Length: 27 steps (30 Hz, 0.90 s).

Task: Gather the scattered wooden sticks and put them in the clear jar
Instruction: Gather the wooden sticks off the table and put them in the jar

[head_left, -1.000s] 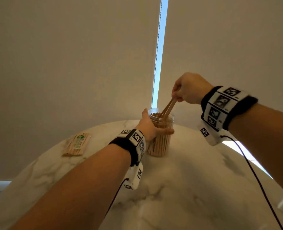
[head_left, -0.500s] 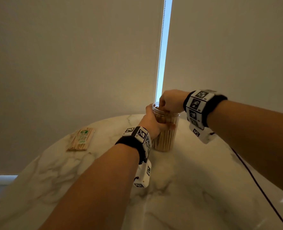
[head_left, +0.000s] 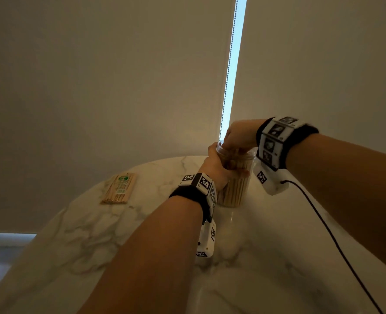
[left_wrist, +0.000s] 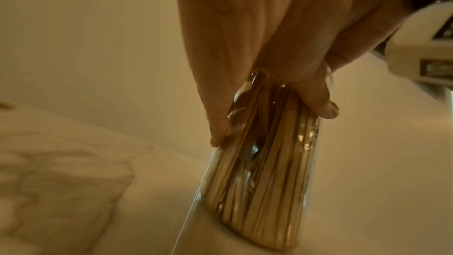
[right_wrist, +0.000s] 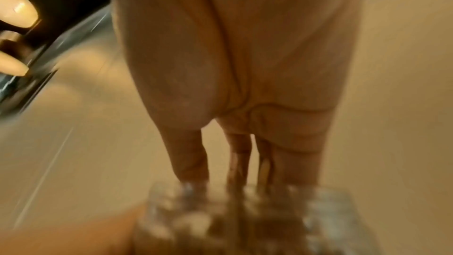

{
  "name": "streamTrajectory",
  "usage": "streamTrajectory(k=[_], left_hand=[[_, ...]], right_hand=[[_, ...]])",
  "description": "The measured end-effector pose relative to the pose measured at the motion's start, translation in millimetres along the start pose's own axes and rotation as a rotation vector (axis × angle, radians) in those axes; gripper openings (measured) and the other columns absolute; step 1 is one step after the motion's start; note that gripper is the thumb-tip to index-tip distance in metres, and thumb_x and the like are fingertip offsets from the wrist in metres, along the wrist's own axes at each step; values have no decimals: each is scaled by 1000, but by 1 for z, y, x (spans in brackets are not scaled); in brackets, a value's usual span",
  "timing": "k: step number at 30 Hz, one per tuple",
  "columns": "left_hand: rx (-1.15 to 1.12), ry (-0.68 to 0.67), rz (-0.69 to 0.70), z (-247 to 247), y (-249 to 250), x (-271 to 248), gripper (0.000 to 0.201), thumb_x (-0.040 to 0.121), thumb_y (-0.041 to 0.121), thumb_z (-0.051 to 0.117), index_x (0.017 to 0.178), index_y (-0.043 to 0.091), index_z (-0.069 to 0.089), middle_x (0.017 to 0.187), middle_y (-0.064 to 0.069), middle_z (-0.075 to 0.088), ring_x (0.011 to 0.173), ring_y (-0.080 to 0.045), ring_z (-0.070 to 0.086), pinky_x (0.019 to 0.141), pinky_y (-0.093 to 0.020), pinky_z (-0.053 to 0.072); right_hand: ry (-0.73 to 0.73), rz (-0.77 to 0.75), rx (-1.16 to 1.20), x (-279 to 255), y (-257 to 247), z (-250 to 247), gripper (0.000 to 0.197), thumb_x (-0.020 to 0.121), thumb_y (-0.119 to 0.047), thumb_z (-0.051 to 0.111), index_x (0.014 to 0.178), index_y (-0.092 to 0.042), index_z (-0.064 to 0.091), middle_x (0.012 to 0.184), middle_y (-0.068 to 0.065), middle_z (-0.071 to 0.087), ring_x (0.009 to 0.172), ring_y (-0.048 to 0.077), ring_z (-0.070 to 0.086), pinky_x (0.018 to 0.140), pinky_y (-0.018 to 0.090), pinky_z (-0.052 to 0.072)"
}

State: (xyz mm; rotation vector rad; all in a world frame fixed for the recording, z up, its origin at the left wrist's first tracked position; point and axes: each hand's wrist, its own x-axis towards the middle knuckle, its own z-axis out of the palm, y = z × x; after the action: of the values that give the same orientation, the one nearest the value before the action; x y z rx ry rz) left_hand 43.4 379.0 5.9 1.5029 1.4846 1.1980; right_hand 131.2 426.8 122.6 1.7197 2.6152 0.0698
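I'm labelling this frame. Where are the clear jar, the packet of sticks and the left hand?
clear jar point(head_left: 234, 191): head view, lower wall.
packet of sticks point(head_left: 119, 188): head view, middle of wrapper.
left hand point(head_left: 217, 171): head view, back of hand.

My left hand point(head_left: 219, 168): forearm stretched forward, fingers point(left_wrist: 316, 94) and thumb curled round the clear jar point(head_left: 232, 189), banded wrist. My right hand point(head_left: 239, 137): forearm entering from the right, banded wrist raised, fingers point(right_wrist: 188, 154) pointing down into the jar mouth; grip blurred.

sticks point(head_left: 235, 189) in jar point(head_left: 244, 156), packet point(head_left: 119, 188) left
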Motion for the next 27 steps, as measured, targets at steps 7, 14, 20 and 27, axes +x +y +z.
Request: streamTrajectory(k=[7, 14, 20, 27], left_hand=[[1, 22, 25, -1, -2, -1, 114, 67, 33, 90, 152, 29, 15, 130, 1, 60, 116, -22, 60, 96, -39, 52], [5, 26, 15, 0, -1, -3, 112, 69, 33, 89, 153, 29, 13, 132, 1, 57, 119, -23, 57, 96, -41, 51], [-28, 17, -19, -1, -2, -5, 118, 70, 34, 89, 156, 27, 8, 139, -2, 53, 126, -25, 54, 93, -35, 49], [308, 259, -296, -98, -30, -18, 55, 91, 39, 69, 136, 9, 57, 135, -7, 60, 120, -26, 58, 104, -38, 46]], right_hand=[[20, -32, 11, -16, 7, -5, 31, 91, -27, 68, 121, -19, 71, 122, -1, 66, 114, 20, 60, 97, 30, 48], [87, -11, 99, -13, 4, 4, 33, 94, -32, 62, 119, -13, 72, 119, 4, 68, 109, 22, 62, 91, 31, 51], [100, -21, -17, -20, 6, 10, 41, 101, -37, 47, 117, -8, 71, 117, 7, 68, 107, 22, 63, 93, 32, 52], [439, -117, 385, -62, 9, 17, 29, 98, -31, 54, 86, -13, 73, 82, -2, 68, 81, 18, 62, 69, 27, 40]])
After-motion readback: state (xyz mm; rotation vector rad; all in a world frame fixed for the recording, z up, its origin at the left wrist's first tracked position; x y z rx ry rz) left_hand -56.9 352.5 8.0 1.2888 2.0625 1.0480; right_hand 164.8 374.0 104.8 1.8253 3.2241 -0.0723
